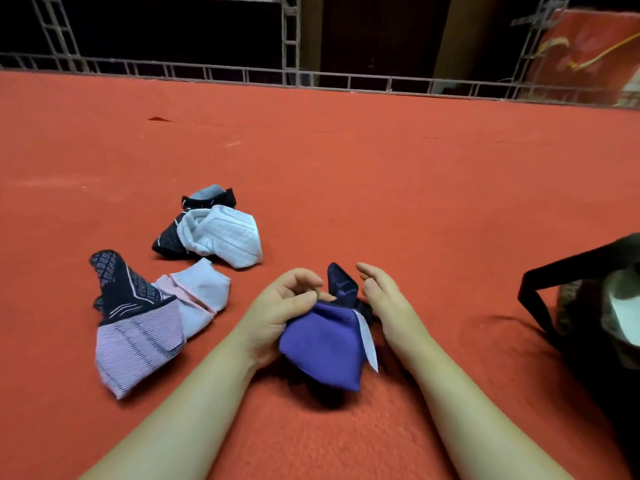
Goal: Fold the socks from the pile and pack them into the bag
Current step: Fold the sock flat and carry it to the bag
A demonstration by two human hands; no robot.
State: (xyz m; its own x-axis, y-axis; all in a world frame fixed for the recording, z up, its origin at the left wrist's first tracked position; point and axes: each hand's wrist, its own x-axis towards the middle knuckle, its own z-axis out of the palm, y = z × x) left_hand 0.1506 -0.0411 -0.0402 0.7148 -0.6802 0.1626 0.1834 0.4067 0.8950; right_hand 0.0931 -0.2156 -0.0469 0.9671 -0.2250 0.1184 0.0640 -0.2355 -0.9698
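Head camera looks down at two bare arms over a red carpet (pixel 346 161); the left hand (pixel 284 310) has its fingers curled round a purple sock (pixel 320 348) and holds it just off the carpet; a dark blue sock end (pixel 341 280) sticks up between the two hands; the right hand (pixel 381 292) is right beside it, fingers straight and loose, and I cannot tell if it touches; more socks (pixel 162 296) lie in a small pile out past the left hand; the dark bag (pixel 595 306) sits out past the right hand, with something white (pixel 621 313) showing inside its open top.
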